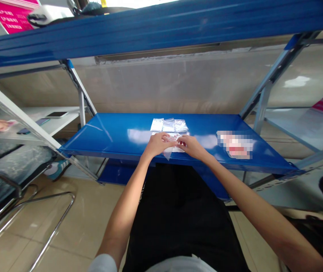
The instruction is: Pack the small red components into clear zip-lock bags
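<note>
The person wears a short-sleeved, pale grey top (178,264), whose sleeve (102,263) stops above the elbow, leaving the forearms (125,207) and hands (158,144) bare. Black clothing (181,219) covers the lap, with a thin pale marking near its edge.

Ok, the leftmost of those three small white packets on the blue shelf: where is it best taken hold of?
Pinch its free left edge, coming in from the left with the left hand. The packet lies flat on the blue shelf, its right side crowds the middle packet, and the clear bag lies close to its near edge.
</note>
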Demonstrator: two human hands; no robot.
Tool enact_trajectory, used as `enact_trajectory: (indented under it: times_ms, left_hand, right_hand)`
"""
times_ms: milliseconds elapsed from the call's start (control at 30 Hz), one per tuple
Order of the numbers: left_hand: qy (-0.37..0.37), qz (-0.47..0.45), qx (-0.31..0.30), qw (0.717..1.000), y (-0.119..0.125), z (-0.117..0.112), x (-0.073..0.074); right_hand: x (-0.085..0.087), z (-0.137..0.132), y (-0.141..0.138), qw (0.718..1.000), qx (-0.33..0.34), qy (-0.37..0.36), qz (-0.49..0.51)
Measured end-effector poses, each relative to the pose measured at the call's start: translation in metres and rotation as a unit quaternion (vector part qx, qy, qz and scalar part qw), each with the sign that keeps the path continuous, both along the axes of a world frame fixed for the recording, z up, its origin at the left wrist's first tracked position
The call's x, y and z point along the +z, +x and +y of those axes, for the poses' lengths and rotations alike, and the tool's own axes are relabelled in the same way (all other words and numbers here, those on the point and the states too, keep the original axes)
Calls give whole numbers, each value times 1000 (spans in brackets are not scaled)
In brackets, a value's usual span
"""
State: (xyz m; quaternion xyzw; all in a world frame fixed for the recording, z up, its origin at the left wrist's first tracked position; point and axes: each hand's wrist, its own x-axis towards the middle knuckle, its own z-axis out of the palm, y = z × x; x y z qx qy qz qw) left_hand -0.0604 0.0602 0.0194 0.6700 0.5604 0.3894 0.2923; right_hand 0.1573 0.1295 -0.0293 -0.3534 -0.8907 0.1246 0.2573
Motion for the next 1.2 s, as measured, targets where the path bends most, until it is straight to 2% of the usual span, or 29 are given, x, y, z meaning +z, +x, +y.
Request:
enact_trajectory:
  times_ms: [433,900,1067,1200]
  left_hand:
    - [-11,-25,0,1000,-1,-1,1]
    - [-6,-5,-2,1000,-1,-3,3]
    - [-10,6,-1,1000,0,-6,5]
    - [-12,-8,-17,1000,1,-7,6]
  right_hand:
    - [-7,3,1,1000,-8,2,17]
    - [-10,5,1,1000,-7,-1,16]
    - [-1,5,4,996,-55,-21,60]
    - [19,-3,4,981,-45,-83,166]
